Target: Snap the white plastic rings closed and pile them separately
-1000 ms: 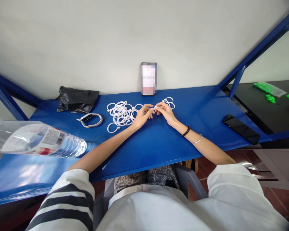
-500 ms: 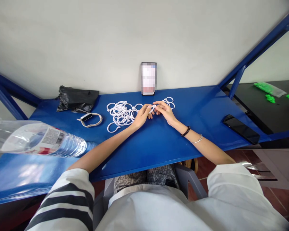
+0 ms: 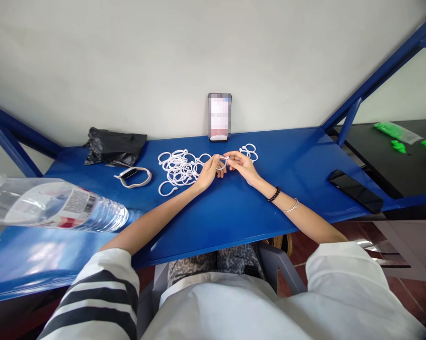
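Between my two hands is a white plastic ring (image 3: 223, 164), like a shower curtain ring, held above the blue table. My left hand (image 3: 209, 172) pinches its left side. The fingertips of my right hand (image 3: 243, 165) close on its upper right, where a small knob shows. A loose pile of similar white rings (image 3: 179, 166) lies just left of my left hand. Beyond my right hand, a few more white rings (image 3: 250, 150) rest on the table, partly overlapping one another.
A phone (image 3: 219, 118) leans upright against the wall. To the left are a black plastic bag (image 3: 115, 147), a watch (image 3: 138, 178) and a large clear bottle (image 3: 57, 203). Another phone (image 3: 355, 191) lies at the right of the blue table (image 3: 213, 217). Green items (image 3: 397, 132) sit on a dark neighbouring table.
The held ring has turned, so its round opening now faces the camera more. My fingers have shifted slightly on it. The piles are unchanged.
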`<state>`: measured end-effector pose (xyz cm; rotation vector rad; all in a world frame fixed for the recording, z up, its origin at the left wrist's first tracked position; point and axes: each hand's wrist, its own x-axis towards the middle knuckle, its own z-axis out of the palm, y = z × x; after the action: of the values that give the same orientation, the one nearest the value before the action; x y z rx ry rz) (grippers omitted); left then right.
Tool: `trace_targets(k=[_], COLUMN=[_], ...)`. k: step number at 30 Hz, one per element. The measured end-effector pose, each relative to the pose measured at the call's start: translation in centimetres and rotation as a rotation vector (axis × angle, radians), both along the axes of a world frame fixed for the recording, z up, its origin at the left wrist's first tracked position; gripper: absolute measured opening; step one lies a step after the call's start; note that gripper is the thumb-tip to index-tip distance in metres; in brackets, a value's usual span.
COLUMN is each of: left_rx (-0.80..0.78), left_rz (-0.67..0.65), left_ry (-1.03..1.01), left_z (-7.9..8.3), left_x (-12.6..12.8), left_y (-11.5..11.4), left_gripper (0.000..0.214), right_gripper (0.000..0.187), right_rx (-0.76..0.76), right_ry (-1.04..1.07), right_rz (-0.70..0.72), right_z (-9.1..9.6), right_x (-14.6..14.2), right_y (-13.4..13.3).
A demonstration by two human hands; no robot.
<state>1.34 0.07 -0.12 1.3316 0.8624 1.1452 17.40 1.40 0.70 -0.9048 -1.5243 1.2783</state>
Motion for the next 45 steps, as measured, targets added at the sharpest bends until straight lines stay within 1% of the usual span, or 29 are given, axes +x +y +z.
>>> trace_targets(k=[4,14,24,32,39,45], left_rx=[-0.028,-0.042,-0.018,-0.025,-0.029,-0.017], left_rz=[-0.003,-0.014,-0.010,-0.023,-0.043,-0.061], left_ry=[-0.009,0.001,0.038,0.035,0.025,0.043], left_z=[-0.12,0.32,0.47,0.42,0.53,0.32], left_x=[-0.02,-0.01,-0.12,-0.17,-0.31,-0.41], left_y=[0.10,-0.06,-0.16,-0.09,-0.09,-0.02], left_gripper=[0.048,0.050,0.044,0.046,0.042,0.035], right_gripper=[0.036,0.035,0.033,0.030,0.030,0.031], right_rx=[0.015,0.033,0.029,0.042,0.066,0.023], right_ry=[-0.013,-0.032,-0.041,-0.031,-0.007,0.016], right_rz=[0.007,-0.015,-0.055,-0.067,-0.055,-0.070], right_z=[-0.04,-0.14,-0.24,-0.52,-0.59,-0.55], right_x=[-0.02,0.01,0.02,0.15,0.21,0.19], right_y=[0.01,0.16,0.20,0.33,0.41,0.35])
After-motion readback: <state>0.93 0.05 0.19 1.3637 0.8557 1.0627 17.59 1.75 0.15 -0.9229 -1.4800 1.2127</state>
